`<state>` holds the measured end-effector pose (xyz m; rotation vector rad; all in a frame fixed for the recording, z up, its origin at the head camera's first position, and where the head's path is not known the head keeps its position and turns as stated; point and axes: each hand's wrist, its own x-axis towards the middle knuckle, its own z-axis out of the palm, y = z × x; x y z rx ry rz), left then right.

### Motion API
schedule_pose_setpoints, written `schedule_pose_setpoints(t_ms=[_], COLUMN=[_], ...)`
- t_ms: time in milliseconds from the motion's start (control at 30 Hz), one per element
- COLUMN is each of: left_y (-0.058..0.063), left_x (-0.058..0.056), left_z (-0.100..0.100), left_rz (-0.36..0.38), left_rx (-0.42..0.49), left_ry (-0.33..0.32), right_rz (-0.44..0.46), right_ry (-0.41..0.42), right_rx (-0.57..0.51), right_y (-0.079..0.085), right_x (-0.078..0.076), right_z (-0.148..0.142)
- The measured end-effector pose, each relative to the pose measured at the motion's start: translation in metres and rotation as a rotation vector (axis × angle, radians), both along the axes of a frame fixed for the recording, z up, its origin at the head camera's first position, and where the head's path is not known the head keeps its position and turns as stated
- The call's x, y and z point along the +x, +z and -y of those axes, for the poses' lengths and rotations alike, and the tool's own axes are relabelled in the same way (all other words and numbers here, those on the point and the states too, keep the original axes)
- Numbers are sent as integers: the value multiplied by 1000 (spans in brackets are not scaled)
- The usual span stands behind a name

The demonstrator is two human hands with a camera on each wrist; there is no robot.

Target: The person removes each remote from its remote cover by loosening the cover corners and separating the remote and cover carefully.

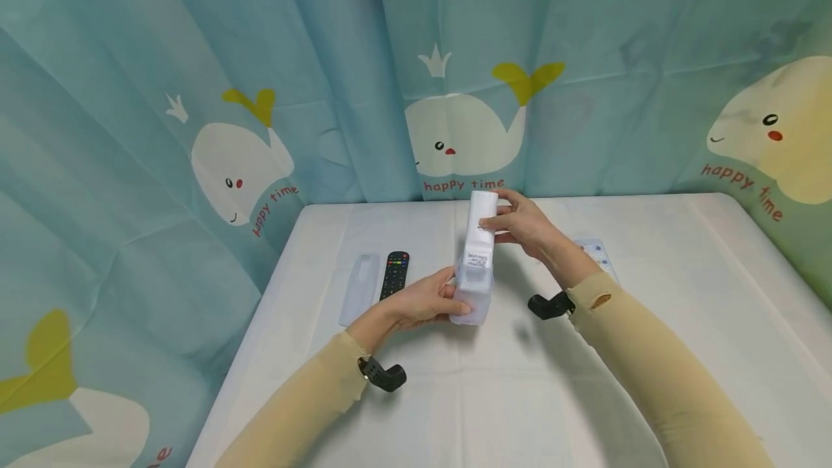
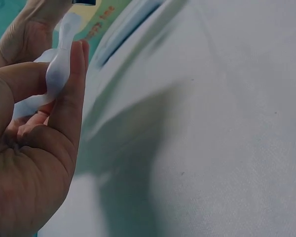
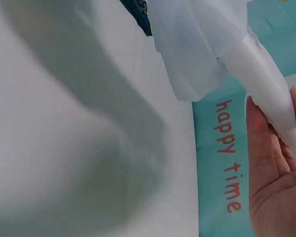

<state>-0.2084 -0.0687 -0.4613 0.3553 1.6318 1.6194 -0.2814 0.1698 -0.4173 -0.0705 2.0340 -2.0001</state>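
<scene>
My right hand (image 1: 525,226) grips the upper end of a white remote control (image 1: 482,230), thumb on one side and fingers on the other. The remote's lower end sits inside a translucent sleeve-like cover (image 1: 473,303), and its printed label shows near the cover's mouth. Lower down, my left hand (image 1: 422,300) pinches that cover between thumb and fingers. Both things are held up over the table. In the right wrist view the white remote (image 3: 260,74) slants out of the cloudy cover (image 3: 202,44). The left wrist view shows the cover (image 2: 59,71) edge-on between thumb and fingers.
A black remote control (image 1: 394,274) lies left of the hands, with another translucent cover (image 1: 361,287) beside it. Behind my right forearm lies a pale item with blue buttons (image 1: 596,254), partly hidden. A whale-print curtain (image 1: 351,92) hangs behind the white table (image 1: 494,410).
</scene>
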Motion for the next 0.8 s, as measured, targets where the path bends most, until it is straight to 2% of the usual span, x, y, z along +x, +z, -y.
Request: schedule_pose_setpoints(t_ms=[333, 600, 667, 800], left_y=[-1, -3, -3, -3], left_x=[4, 3, 2, -2], left_z=[-3, -7, -7, -4], left_rz=[-19, -68, -67, -45], left_rx=[-10, -68, -57, -28], left_ry=[42, 160, 157, 84], right_rz=[-21, -41, -49, -47], right_ry=[-9, 17, 20, 28], right_rx=[-5, -32, -32, -24], right_y=[2, 3, 2, 2], right_x=[-1, 4, 4, 4], right_z=[-3, -4, -4, -4])
